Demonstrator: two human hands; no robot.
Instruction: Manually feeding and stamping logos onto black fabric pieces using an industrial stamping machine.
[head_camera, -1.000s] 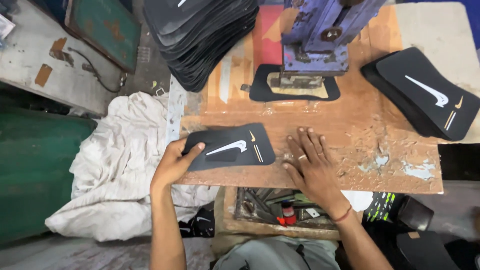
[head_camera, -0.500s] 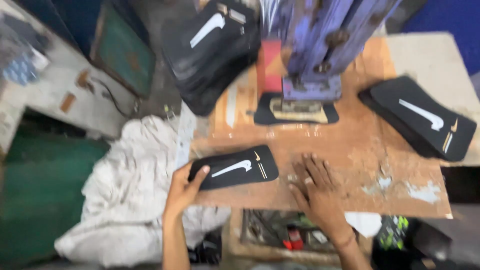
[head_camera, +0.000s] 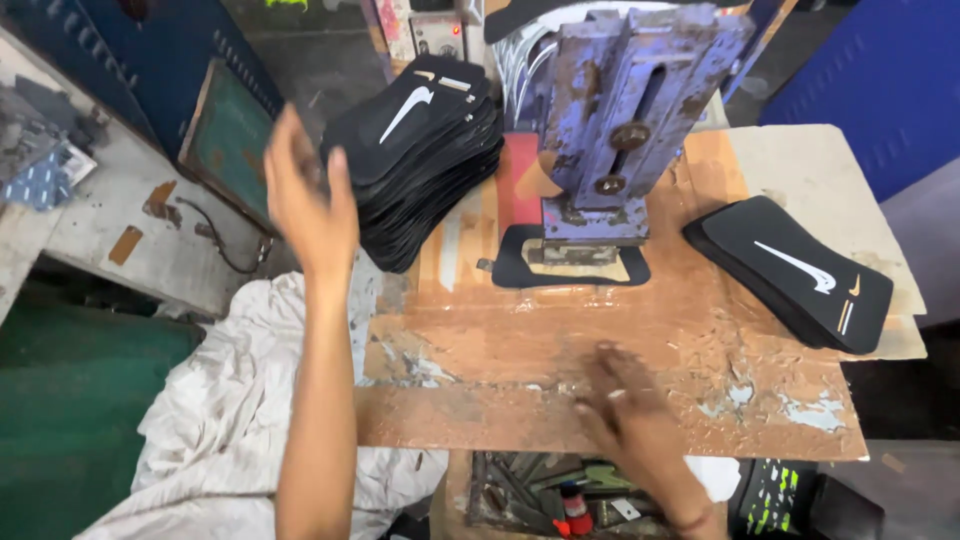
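My left hand is raised at the left of the table, blurred, fingers apart and holding nothing. It is right beside a tall stack of black flat pieces, whose top piece bears a white curved mark. My right hand lies flat and blurred on the worn brown table top near its front edge, fingers spread and holding nothing. A black flat piece sits under the foot of a purple-blue metal press at the table's middle back.
A lower stack of black pieces with white marks lies at the right on a pale board. White cloth hangs off the table's left side. A green framed screen leans at the far left. Tools lie in a tray under the front edge.
The black piece that my left hand held on the table now lies on top of the left stack, and the hand is lifted beside it. My right hand slid slightly toward the front edge.
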